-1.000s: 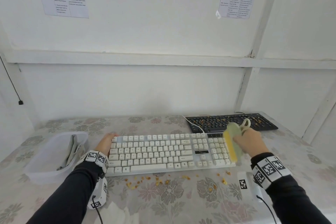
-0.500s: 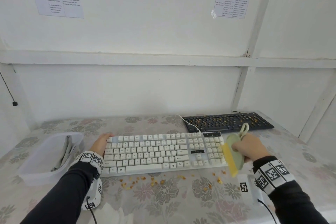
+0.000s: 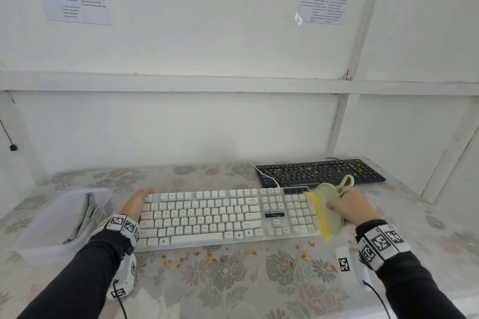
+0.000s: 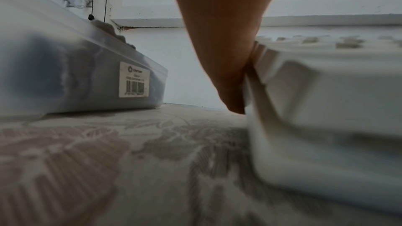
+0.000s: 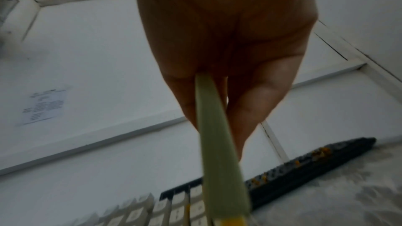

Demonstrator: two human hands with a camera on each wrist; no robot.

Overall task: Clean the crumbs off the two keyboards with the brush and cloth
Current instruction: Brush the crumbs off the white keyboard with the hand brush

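Note:
The white keyboard (image 3: 220, 217) lies across the table's middle. My left hand (image 3: 136, 204) presses flat against its left end, seen close in the left wrist view as hand (image 4: 222, 40) against keyboard (image 4: 326, 92). My right hand (image 3: 347, 211) grips the pale green brush (image 3: 328, 212), whose yellow bristles lie over the right edge of the number pad. The right wrist view shows that hand (image 5: 228, 40) pinching the brush (image 5: 217, 161) edge-on. Behind to the right lies the black keyboard (image 3: 318, 172), strewn with orange crumbs. The grey cloth (image 3: 88, 212) stands in a plastic bin.
The translucent bin (image 3: 59, 223) sits left of the white keyboard, close to my left wrist. Orange crumbs (image 3: 207, 256) lie scattered on the floral tablecloth along the keyboard's front edge. A white cable (image 3: 264, 175) runs between the keyboards. The wall stands right behind the table.
The brush swept down the number pad and past the keyboard's front edge, then came back up onto the pad's right side. My left hand stayed at the left end.

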